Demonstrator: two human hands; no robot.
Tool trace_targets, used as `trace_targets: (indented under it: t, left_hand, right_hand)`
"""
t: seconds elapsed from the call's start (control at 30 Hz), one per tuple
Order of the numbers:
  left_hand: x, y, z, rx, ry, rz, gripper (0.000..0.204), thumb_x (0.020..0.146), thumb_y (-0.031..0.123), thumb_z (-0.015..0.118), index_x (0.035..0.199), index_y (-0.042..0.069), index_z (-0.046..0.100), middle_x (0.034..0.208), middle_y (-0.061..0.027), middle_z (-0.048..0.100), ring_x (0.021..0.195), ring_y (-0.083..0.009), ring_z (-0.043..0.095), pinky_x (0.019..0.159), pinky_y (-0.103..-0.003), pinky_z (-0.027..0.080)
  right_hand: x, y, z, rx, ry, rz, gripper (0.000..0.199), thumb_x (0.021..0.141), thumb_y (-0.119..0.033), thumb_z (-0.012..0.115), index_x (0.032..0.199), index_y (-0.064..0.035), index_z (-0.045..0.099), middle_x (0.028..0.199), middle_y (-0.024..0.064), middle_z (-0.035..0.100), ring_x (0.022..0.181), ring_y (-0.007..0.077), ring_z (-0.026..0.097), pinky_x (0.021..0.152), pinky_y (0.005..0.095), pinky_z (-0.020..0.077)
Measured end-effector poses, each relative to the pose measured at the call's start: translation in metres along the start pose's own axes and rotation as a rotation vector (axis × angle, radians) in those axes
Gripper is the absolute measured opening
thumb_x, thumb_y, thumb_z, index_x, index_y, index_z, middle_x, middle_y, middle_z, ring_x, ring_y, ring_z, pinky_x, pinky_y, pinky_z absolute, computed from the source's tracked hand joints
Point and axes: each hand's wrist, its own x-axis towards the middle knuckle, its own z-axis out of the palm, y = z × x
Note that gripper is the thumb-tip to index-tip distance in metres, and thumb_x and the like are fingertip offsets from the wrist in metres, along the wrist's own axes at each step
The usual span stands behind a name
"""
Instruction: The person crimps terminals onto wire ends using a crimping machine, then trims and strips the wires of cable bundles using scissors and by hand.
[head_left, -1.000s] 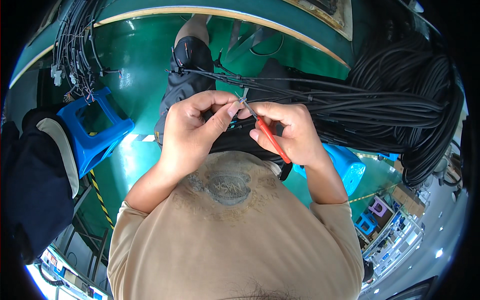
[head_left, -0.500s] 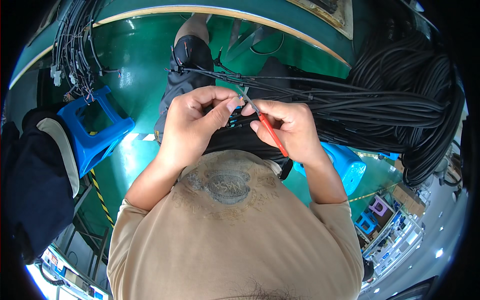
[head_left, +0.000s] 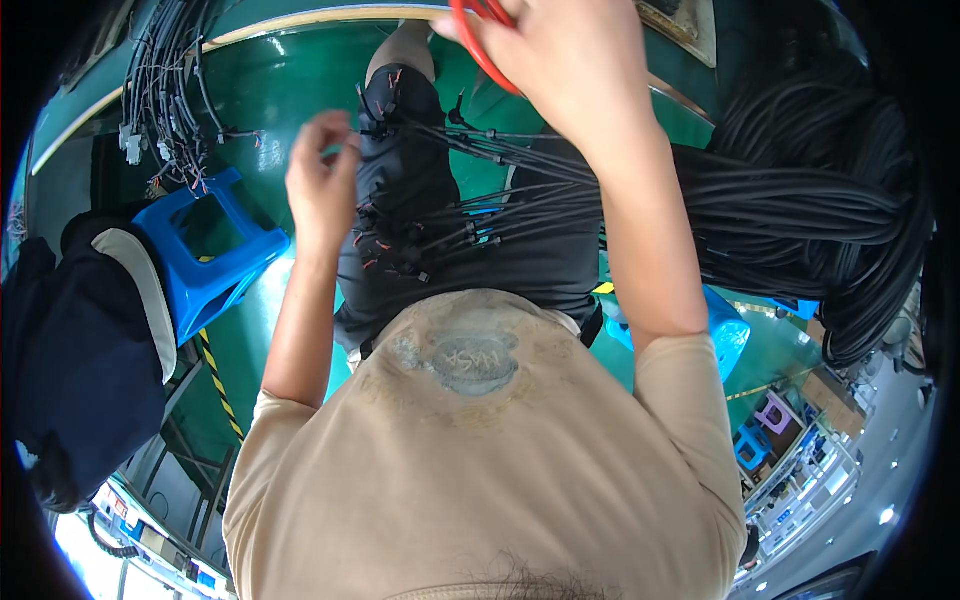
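At the top of the view, my right hand [head_left: 575, 70] is closed around red-handled scissors [head_left: 482, 52]; their blades are out of sight. Off to the left, my left hand [head_left: 322, 175] is raised beside my thigh, slightly blurred. Its fingers are bent and apart from the thumb, with nothing visible in them. Black cables [head_left: 540, 212] lie across my lap under my right forearm. Their ends [head_left: 385, 245] on my left thigh fan out into short stripped wires with reddish tips. Another group of cable ends [head_left: 395, 100] rests near my knee.
A thick heap of black cables [head_left: 830, 200] is on the right. More wired cables with connectors [head_left: 165, 90] hang from the table edge [head_left: 290, 22] at far left. A blue stool [head_left: 215, 260] and dark cloth [head_left: 90, 370] stand left; another blue stool [head_left: 725, 330] is right.
My hands have parted: the right has moved up and forward with the scissors, the left has moved left. The cable ends they were working on now lie on my lap.
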Motion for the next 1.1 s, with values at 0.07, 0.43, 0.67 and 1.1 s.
trace_targets:
  t: [0.07,0.43,0.67,1.1]
  left_hand:
    - [-0.022,0.005,0.001,0.061,-0.204,0.080,0.022,0.088,0.008,0.066,0.109,0.001,0.066,0.103,-0.0106,0.069,0.098,-0.0212,0.064,0.087,-0.033,0.050]
    - [-0.059,0.028,0.019,0.416,-0.554,0.486,0.039,0.077,0.021,0.076,0.112,0.008,0.066,0.104,-0.0115,0.062,0.099,-0.0316,0.059,0.088,-0.041,0.047]
    - [-0.079,0.026,0.013,0.520,-0.434,0.433,0.040,0.072,0.018,0.077,0.108,0.006,0.063,0.096,-0.0110,0.053,0.091,-0.0295,0.054,0.078,-0.040,0.047]
    - [-0.099,0.026,0.017,0.565,-0.436,0.540,0.030,0.070,0.021,0.077,0.090,0.009,0.058,0.085,-0.0061,0.051,0.082,-0.0252,0.053,0.071,-0.038,0.046]
  right_hand:
    - [0.027,0.000,0.022,0.018,-0.013,-0.121,0.014,0.080,-0.006,0.067,0.090,0.0017,0.060,0.083,0.0259,0.065,0.083,0.0405,0.066,0.071,0.0467,0.0514]
    - [0.082,0.026,0.088,-0.257,0.196,-0.307,0.008,0.081,-0.001,0.055,0.087,0.0022,0.061,0.078,0.0226,0.066,0.080,0.0413,0.065,0.077,0.0470,0.0514]
    - [-0.056,0.043,0.092,0.000,-0.293,-0.381,0.004,0.074,-0.006,0.061,0.077,-0.0046,0.063,0.072,0.0157,0.064,0.069,0.0349,0.065,0.063,0.0463,0.0519]
    - [-0.114,0.069,0.103,-0.268,-0.991,-0.128,0.008,0.077,-0.008,0.065,0.084,-0.0055,0.069,0.082,0.0169,0.068,0.082,0.0372,0.067,0.073,0.0479,0.0521]
